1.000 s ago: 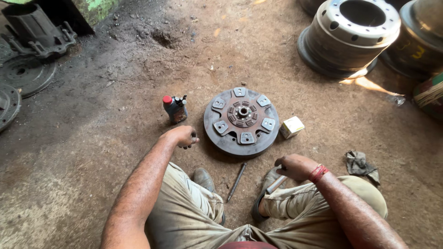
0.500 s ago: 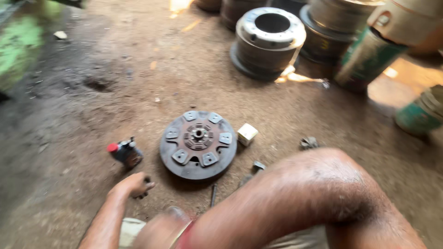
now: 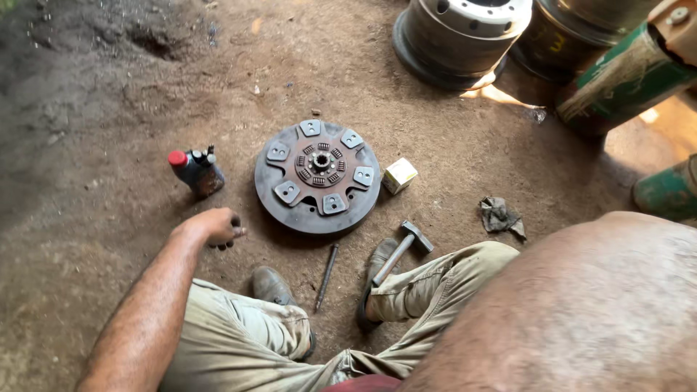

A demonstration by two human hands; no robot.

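A round rusty clutch disc [image 3: 317, 176] with several friction pads lies flat on the dirt floor in front of me. My left hand [image 3: 218, 226] hovers low at its near left edge, fingers curled, a little apart from the disc. A dark bottle with a red cap [image 3: 196, 173] stands left of the disc, just beyond that hand. My right forearm fills the bottom right close to the camera, and its hand is out of view. A hammer [image 3: 403, 247] lies across my right shoe, and a thin metal rod [image 3: 326, 276] lies between my feet.
A small white and yellow box [image 3: 399, 175] sits right of the disc. A crumpled rag [image 3: 501, 216] lies further right. Heavy metal drums [image 3: 461, 36] stand at the back, with green cylinders [image 3: 624, 80] at the right edge.
My right arm has risen close to the camera and now hides the bottom right. The hammer now lies on my right shoe. My left hand stays beside the disc.
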